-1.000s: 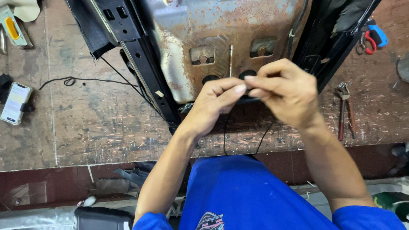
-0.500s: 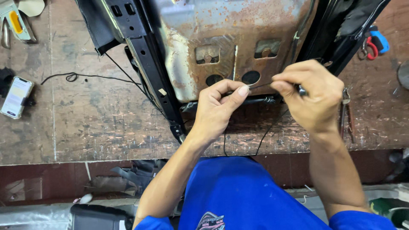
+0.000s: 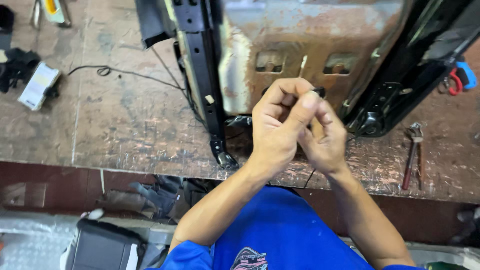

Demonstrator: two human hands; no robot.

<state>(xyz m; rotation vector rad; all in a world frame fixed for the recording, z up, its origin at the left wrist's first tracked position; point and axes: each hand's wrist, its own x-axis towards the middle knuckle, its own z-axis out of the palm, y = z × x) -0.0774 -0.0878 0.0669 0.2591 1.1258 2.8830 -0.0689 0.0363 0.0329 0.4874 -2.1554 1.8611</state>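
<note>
Head view: both hands meet just above the bench's (image 3: 125,130) near edge, in front of a rusty metal seat frame (image 3: 310,50). The left hand (image 3: 277,132) overlaps the right hand (image 3: 325,142); their fingers are curled shut, pinching a small black piece (image 3: 318,92) together. Pliers (image 3: 412,155) lie toward the right edge.

A worn wooden table (image 3: 125,125) carries rusty pliers (image 3: 412,155) near its right front edge. Farther right of the pliers lies a red-and-blue handled tool (image 3: 460,80). Far left of them sit a small white box (image 3: 37,85) and a thin black wire (image 3: 130,74).
</note>
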